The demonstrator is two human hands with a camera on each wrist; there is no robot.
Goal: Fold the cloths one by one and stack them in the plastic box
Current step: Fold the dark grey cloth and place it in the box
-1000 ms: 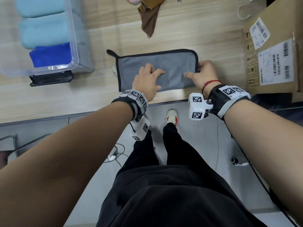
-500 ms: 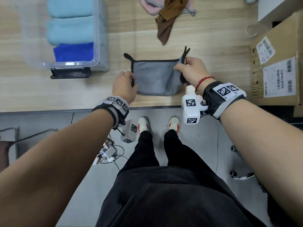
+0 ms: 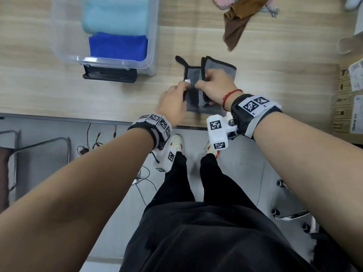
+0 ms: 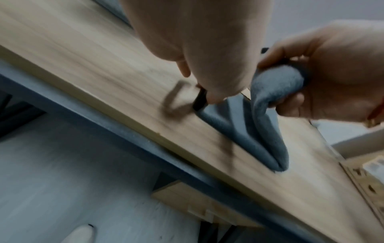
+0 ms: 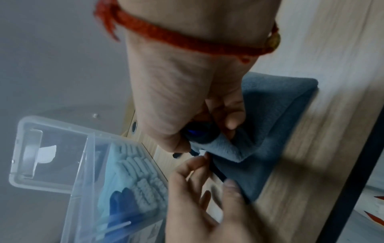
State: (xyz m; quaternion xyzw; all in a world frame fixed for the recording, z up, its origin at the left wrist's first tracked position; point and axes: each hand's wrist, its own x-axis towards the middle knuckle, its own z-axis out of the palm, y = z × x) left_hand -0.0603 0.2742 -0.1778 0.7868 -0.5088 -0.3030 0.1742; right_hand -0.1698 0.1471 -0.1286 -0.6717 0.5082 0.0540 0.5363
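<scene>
Right hand (image 3: 213,86) gripping the soft, limp grey cloth (image 3: 220,65) by its folded edge, left hand (image 3: 173,103) pinching the opposite hem. Best taking at the bound edges. Plastic box (image 3: 117,61) lying at ten o'clock.

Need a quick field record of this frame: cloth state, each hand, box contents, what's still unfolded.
cloth in work: grey cloth, partly folded, on the table near its front edge
right hand: grips a folded-over part of the grey cloth, lifted off the table
left hand: pinches the cloth's left edge
plastic box: on the table to the left, holds light blue cloths and a dark blue cloth, folded
still unfolded: brown cloth in a heap at the far side
</scene>
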